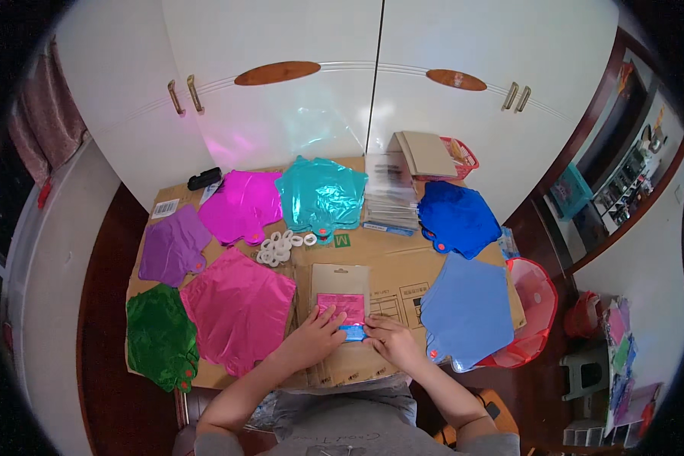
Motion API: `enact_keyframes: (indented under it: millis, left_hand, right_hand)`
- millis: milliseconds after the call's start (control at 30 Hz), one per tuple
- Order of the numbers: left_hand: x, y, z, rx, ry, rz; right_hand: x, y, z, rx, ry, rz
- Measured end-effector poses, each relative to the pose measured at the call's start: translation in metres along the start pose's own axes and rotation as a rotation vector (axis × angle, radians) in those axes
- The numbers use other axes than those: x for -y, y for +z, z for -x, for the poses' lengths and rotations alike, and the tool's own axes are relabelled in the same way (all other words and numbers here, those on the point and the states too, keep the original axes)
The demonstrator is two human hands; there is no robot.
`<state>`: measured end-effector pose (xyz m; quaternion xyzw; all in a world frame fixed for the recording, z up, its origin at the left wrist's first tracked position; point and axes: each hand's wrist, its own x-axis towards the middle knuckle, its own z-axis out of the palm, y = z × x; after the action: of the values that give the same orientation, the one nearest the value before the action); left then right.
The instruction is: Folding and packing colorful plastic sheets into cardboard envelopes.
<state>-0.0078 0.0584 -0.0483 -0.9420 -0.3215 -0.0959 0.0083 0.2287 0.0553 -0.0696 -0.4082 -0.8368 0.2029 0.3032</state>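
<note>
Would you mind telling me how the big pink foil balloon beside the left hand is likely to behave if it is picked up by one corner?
The pink foil balloon lies flat and creased, so it would probably droop limply. It looks thin, likely very light. Its glossy sheen suggests a slippery surface, so it may slide across the cardboard if pushed.

— What lies on the left of the cardboard sheet point(403, 262)?

— A green foil balloon point(159, 334), a purple one point(173, 245), and two magenta ones: one near point(239, 308), one farther back point(241, 204). White rings point(279, 246) sit in a cluster between them.

— And toward the right?

— A teal balloon point(321, 194), a stack of clear packets point(391, 199), a dark blue balloon point(457, 216) and a lighter blue one point(467, 308). A red basket point(536, 304) stands just beside it, and white cupboard doors point(372, 99) rise behind.
</note>
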Motion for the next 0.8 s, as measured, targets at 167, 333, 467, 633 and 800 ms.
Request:
enact_keyframes:
  millis: [167, 333, 467, 633, 800]
  left_hand:
    - [-0.003, 0.0, 0.001, -0.006, -0.02, 0.005]
    - [-0.006, -0.003, -0.001, -0.014, -0.035, -0.008]
    - [-0.016, -0.014, -0.006, -0.139, -0.018, -0.054]
    - [-0.053, 0.008, -0.008, -0.223, -0.146, 0.134]
    - [-0.072, 0.02, -0.023, -0.365, -0.274, 0.218]
  right_hand:
    - [0.011, -0.012, -0.006, 0.0, -0.135, 0.143]
    - [0.008, -0.007, -0.003, -0.043, -0.266, 0.271]
    - [0.007, -0.009, -0.003, -0.017, -0.273, 0.285]
    - [0.015, -0.023, -0.009, 0.055, -0.25, 0.236]
    - [0.005, -0.018, -0.008, 0.088, -0.24, 0.194]
